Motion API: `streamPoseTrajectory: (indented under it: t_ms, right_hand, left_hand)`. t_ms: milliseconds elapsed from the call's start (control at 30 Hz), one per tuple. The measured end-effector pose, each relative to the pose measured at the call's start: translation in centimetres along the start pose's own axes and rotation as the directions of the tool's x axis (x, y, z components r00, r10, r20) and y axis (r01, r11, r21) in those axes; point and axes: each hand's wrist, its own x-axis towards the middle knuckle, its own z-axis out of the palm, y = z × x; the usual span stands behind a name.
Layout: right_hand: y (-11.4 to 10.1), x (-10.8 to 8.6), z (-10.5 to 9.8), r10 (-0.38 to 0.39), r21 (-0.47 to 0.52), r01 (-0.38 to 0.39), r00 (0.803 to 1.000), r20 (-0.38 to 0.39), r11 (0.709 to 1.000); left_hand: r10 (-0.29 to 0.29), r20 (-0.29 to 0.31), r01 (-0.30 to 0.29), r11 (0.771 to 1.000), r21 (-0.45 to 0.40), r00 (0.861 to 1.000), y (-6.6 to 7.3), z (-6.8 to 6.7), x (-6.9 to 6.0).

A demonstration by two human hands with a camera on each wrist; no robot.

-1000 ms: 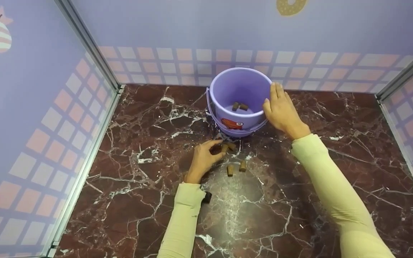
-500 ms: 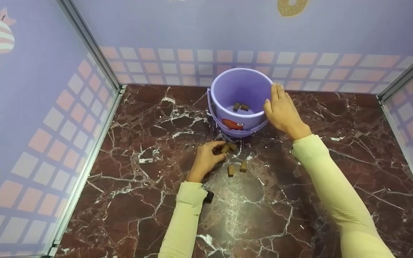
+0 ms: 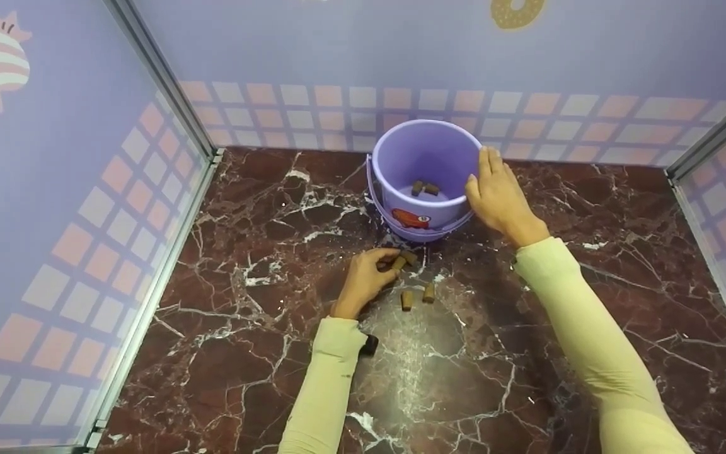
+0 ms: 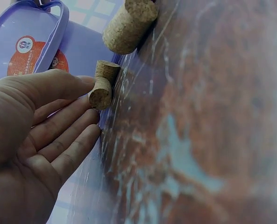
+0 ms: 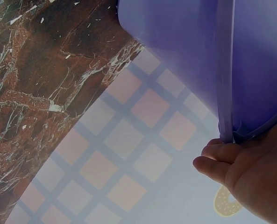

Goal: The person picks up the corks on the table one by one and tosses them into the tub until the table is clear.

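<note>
A purple bucket [image 3: 426, 217] stands upright near the back wall, with two corks [image 3: 424, 188] inside on its bottom. My right hand [image 3: 500, 198] holds the bucket's right rim, near the handle's end in the right wrist view. In front of the bucket, my left hand [image 3: 366, 280] pinches a cork [image 4: 101, 95] low at the floor, thumb on its near side; the index fingertip is hidden in the left wrist view. Another cork [image 4: 107, 70] lies against that one. Closer to me, two more corks [image 3: 406, 301] stand side by side on the floor.
The dark red marbled surface [image 3: 243, 366] spreads all around. A patterned lilac panel [image 3: 312, 57] closes off the back, close behind the bucket. Side panels [image 3: 92, 176] rise at left and right. The bucket's handle [image 3: 383, 211] hangs down in front.
My left thumb and index finger have drawn in around the nearer cork, which has shifted slightly toward its neighbour. The right hand stays at the bucket's rim.
</note>
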Motion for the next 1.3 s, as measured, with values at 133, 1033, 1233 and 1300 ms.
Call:
streamPoseTrajectory:
  t_ms: [133, 1033, 1233, 1300]
  right_hand:
    - [0.06, -0.01, -0.04, 0.006, 0.004, -0.006, 1.000, 0.006, 1.000]
    - [0.08, -0.05, 0.01, -0.016, 0.012, 0.016, 0.999, -0.036, 1.000]
    - [0.08, -0.06, 0.01, -0.021, 0.005, 0.021, 0.999, -0.037, 1.000]
    - [0.05, -0.06, 0.02, -0.023, 0.002, 0.023, 0.999, -0.037, 1.000]
  left_hand:
    - [0.011, -0.010, -0.011, 1.000, -0.005, 1.000, 0.04, 0.02, 0.04]
    - [0.065, 0.040, -0.068, 0.995, 0.073, 0.997, 0.20, 0.20, 0.32]
    - [0.069, 0.042, -0.073, 0.993, 0.088, 0.997, 0.29, 0.04, 0.02]
    - [0.061, 0.064, -0.066, 0.994, 0.086, 0.996, 0.31, -0.15, -0.09]
